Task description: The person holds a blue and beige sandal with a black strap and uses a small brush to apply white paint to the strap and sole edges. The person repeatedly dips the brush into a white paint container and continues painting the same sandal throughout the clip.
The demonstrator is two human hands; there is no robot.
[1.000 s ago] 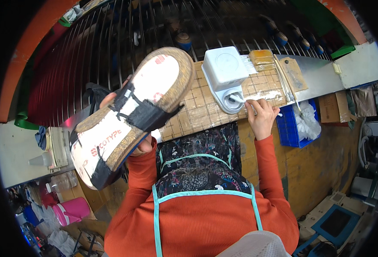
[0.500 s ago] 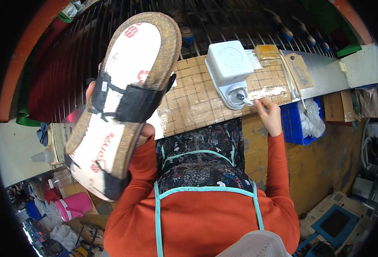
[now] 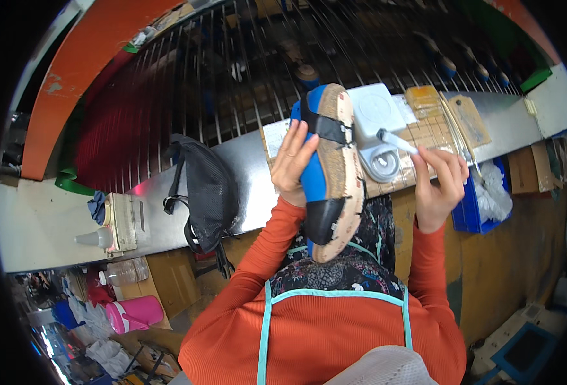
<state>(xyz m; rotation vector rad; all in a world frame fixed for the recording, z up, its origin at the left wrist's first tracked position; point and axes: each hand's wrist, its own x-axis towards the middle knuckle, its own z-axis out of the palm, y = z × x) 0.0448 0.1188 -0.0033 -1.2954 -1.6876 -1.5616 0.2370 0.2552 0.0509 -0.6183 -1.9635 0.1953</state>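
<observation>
My left hand (image 3: 290,160) grips an unfinished sandal (image 3: 335,173) on a blue shoe last (image 3: 314,173), fingers along the blue side. The sandal is turned partly edge-on, showing its cork-coloured edge, pale insole board and black straps. In my right hand (image 3: 441,183), thumb and fingertips pinch the pale handle of a small brush (image 3: 399,141). Its dark tip points toward the sandal, apart from it, above the small cup of a white dispenser (image 3: 381,163). Behind the cup rises the dispenser's square white container (image 3: 376,110), partly covered by the sandal.
A black waist bag (image 3: 211,189) lies on the metal ledge left of my hand. At the right are a yellowish block (image 3: 421,101), thin sticks (image 3: 453,125) and a blue basket (image 3: 468,215) holding white plastic. Metal bars (image 3: 258,96) run behind the ledge.
The sandal has moved right and down, away from my head, and turned edge-on. My right hand has lifted the brush out of the cup. The black bag is now uncovered.
</observation>
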